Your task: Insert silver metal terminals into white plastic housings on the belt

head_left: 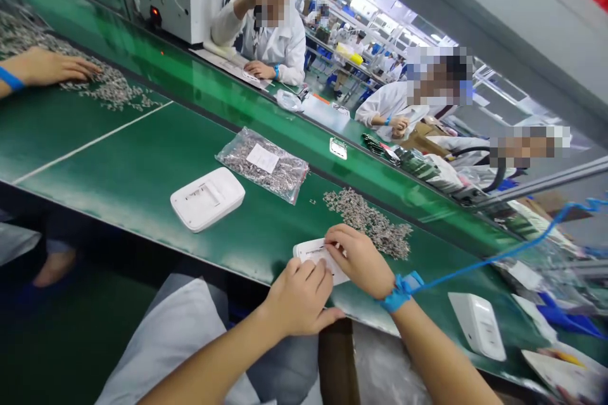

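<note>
A white plastic housing [308,248] lies on the green bench near its front edge, mostly covered by my two hands. My left hand [301,296] holds it down, its fingers curled over the face and the thumb at the near edge. My right hand [358,259], with a blue wrist strap [401,291], is pinched at the housing's upper part; whatever is between the fingertips is too small to make out. Just beyond my right hand is a loose pile of small metal parts [368,218]. A clear bag of similar parts [263,164] with a white label lies farther left.
Another white housing [209,199] rests to the left, and one more [479,326] at the right. A co-worker's hand [57,68] touches a metal-parts heap [118,88] at far left. Co-workers sit across the line. The strap's blue cord [494,256] runs off to the right.
</note>
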`<state>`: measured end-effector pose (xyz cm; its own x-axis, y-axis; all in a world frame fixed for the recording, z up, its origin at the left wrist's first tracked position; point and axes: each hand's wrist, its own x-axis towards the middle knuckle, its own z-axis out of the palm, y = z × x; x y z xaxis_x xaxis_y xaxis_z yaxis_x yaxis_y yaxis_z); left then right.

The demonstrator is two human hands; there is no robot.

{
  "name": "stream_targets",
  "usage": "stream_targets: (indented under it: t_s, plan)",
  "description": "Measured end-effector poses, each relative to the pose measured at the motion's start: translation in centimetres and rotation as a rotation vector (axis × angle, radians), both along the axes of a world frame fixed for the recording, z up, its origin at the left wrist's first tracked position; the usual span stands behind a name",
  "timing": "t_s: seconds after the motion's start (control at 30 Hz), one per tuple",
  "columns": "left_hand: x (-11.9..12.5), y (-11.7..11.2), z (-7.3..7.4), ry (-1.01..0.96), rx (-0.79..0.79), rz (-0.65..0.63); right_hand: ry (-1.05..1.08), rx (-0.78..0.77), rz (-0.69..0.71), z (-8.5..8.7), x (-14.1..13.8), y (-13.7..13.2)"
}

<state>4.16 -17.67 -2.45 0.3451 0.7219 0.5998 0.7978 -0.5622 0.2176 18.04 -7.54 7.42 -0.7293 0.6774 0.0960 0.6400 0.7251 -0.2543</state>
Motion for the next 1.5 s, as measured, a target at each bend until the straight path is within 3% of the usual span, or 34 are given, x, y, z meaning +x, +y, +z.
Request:
stream_targets:
  t_s: [0.13, 0.4, 0.7, 0.93, 1.1, 1.5]
  plan:
    - [-0.5, 0.0, -0.3, -0.045, -0.011, -0.015, -0.046, 0.013, 0.117, -0.9, -0.6, -0.3]
    - [-0.8, -0.1, 0.2, -0.095, -0.078, -0.02, -0.058, 0.028, 0.184, -0.9, -1.4, 0.1]
    - [-1.0, -0.1, 0.6, -0.136, -0.071, -0.04, -0.157, -0.142, 0.013, -0.9, -2.5, 2.2]
    - [-1.0, -0.4, 0.7, -0.127, -0.079, -0.003, 0.166, 0.085, 0.218, -2.3, 1.5, -0.3]
    - [-0.6, -0.6, 0.5, -0.133, -0.053, 0.063, 0.165, 0.219, 0.307, -3.3, 3.1, -2.1]
    - [0.0, -0.3, 0.0, -0.125, 0.048, 0.1, 0.126, 0.228, 0.319, -3.3, 3.3, -2.0]
